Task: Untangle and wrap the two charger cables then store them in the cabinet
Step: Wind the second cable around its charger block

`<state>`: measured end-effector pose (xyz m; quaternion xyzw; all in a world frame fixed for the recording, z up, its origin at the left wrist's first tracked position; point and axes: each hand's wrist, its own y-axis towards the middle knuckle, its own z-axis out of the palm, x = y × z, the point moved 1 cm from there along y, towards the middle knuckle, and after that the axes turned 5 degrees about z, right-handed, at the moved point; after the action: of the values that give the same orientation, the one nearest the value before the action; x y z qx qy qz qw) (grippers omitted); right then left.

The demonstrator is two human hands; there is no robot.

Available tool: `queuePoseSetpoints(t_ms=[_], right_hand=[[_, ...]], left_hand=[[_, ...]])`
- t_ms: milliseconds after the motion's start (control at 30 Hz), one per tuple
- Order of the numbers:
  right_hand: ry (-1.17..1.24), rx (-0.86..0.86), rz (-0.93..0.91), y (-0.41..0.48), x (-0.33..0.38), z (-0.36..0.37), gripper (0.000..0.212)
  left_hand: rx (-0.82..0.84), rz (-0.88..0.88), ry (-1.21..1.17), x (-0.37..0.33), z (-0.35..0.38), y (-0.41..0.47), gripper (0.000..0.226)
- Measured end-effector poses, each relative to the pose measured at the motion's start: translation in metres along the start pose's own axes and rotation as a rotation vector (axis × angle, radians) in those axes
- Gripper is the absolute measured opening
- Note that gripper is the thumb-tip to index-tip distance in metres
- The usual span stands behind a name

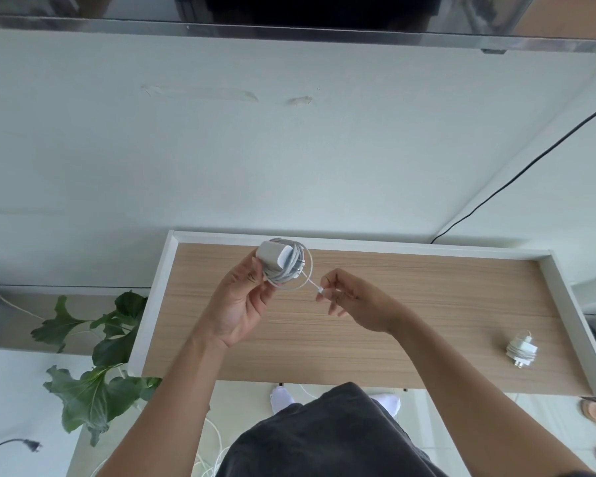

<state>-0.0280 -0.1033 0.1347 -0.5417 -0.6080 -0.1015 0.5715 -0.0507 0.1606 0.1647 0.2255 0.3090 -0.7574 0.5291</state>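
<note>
Near right of the tabletop (393, 325), one wrapped charger (522, 351) lies with its cable coiled round the block, well apart from both grips. Over mid-tabletop, the right grip (351, 301) pinches the cable end (320, 291) between thumb and fingertips. Just beyond, the left grip (241, 301) curls round the second charger (279, 261), cable looped around it, held above the tabletop's far edge

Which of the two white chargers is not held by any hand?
The small wrapped charger lying alone on the wooden top, near its right end. The other charger is in the left hand.
</note>
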Motion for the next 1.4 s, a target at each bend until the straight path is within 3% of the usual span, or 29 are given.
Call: queuePoseSetpoints(t_ms=[100,300,600,833,1400], right_hand=[[0.035,0.004,0.016,-0.001,-0.007,0.004,0.005],[0.055,-0.064,-0.012,0.002,-0.001,0.006,0.011],[0.101,-0.052,-0.183,0.009,0.035,0.014,0.034],[0.136,-0.203,-0.090,0.021,0.024,0.017,0.008],[-0.127,-0.358,0.006,0.027,0.020,0.006,0.006]], left_hand=[[-0.045,0.041,0.046,-0.010,-0.004,0.003,0.027],[-0.022,0.032,0.216,-0.007,-0.016,0.007,0.044],[-0.108,-0.018,0.212,0.014,-0.016,0.017,0.053],[-0.172,-0.004,0.155,0.010,-0.016,0.017,0.057],[-0.107,-0.048,0.102,0.012,0.001,0.017,0.055]])
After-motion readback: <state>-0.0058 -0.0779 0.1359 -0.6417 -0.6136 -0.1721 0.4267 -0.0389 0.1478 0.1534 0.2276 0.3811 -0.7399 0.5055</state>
